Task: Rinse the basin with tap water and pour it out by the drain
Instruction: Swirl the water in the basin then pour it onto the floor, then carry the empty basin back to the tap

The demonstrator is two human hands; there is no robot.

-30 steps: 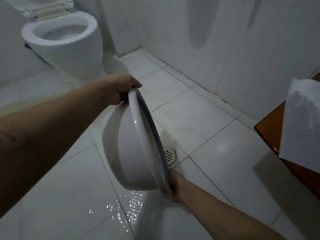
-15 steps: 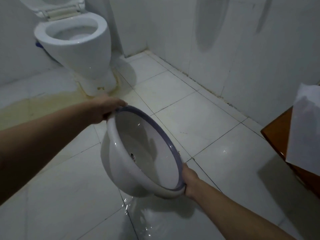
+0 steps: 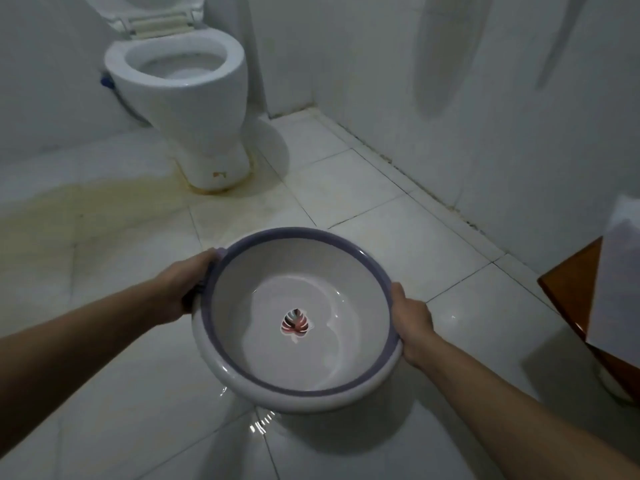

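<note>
Tipped on its side a moment ago, the basin now sits level again, mouth up, and the floor drain that showed beside it is out of sight. I hold it in the air over the tiled floor with both hands. My left hand is on the far left of the purple rim, its grip pinching the rim edge, fingers curled under and out of view. My right hand is on the right side of the rim, its grip closed on it in the same way, the thumb side lying against the outer wall. Inside, the white bowl looks wet and glossy, with a thin curved line of water around the bottom and a small leaf-shaped sticker in the middle. Just below the basin, a wet patch glints on the floor tiles. Well apart from the basin at the far wall, the toilet stands with its seat raised, a yellowish stain around its base. At the right edge I see a brown wooden corner with a white sheet draped over it.
</note>
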